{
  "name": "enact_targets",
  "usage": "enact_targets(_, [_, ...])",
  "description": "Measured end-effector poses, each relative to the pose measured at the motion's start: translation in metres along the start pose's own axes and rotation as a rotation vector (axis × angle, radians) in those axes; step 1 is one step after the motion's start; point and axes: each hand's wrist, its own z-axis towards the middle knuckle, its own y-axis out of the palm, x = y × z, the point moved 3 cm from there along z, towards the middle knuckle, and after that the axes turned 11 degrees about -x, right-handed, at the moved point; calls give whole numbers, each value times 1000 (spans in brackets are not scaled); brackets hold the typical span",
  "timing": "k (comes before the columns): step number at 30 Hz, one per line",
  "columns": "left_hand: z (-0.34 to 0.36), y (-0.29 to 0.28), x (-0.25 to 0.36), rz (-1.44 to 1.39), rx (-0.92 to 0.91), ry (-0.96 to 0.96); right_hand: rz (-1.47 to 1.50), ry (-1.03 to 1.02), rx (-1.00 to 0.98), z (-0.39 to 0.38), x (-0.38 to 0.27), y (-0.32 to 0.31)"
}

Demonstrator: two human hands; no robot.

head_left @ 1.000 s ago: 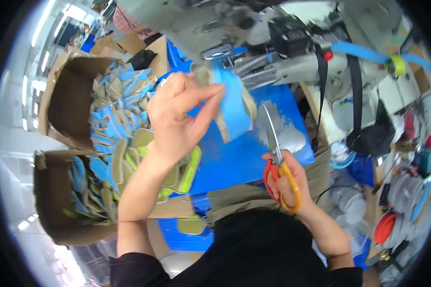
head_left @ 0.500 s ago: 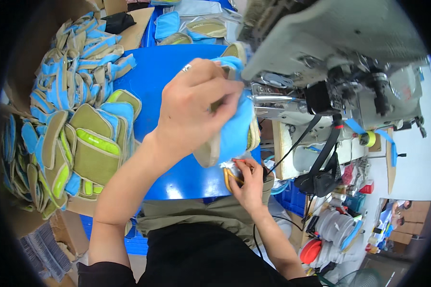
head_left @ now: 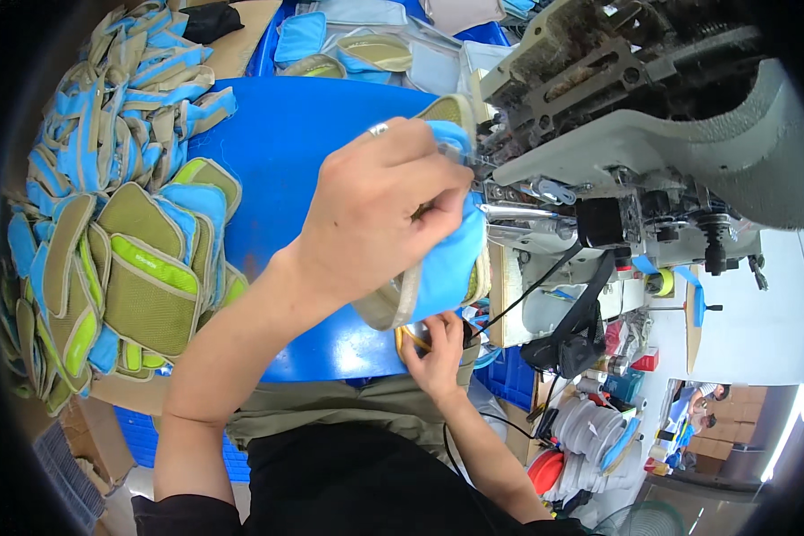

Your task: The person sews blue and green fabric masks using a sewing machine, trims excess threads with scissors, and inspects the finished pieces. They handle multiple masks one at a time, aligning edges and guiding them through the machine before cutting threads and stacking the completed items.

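Note:
My left hand (head_left: 380, 210) is closed on a padded fabric piece (head_left: 442, 272), bright blue with beige edging and olive mesh. The piece is held up against the metal arm of a sewing machine (head_left: 634, 152), over a blue tabletop (head_left: 330, 112). Fingers of my left hand hide much of its upper part. Just below the piece, near the table's front edge, my right hand (head_left: 433, 357) grips what look like scissors with a yellow loop handle (head_left: 405, 341). Their blades are hidden behind the fabric and fingers.
Olive, lime and blue padded pieces (head_left: 152, 290) are piled at the left, with tangled blue-and-beige strips (head_left: 121, 112) behind them. More pieces in clear bags lie at the far side. Right of the machine stand a black pouch (head_left: 558, 353) and white reels (head_left: 590, 438).
The whole view has shifted, showing more of the machine. My right hand has come up close under the fabric piece, hiding more of the scissors. My left hand keeps its hold.

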Motion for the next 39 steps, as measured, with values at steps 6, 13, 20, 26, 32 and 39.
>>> enact_targets(6, [0,3,-1,-54,54,-42,-14,-1,1,-1,3,2])
enact_targets(13, [-1,4,-1,-57,68,-42,-13,2,9,-1,3,3])
enact_targets(20, [-1,3,-3,-53,54,0,-24,8,-4,-2,7,5])
enact_targets(26, [0,4,-1,-39,58,-15,-19,5,-6,-2,7,6])
enact_targets(32, [2,2,-1,-37,67,-2,-9,11,-10,-2,7,6])
enact_targets(39, [1,4,-1,-64,87,-25,-23,-11,8,-1,3,4])
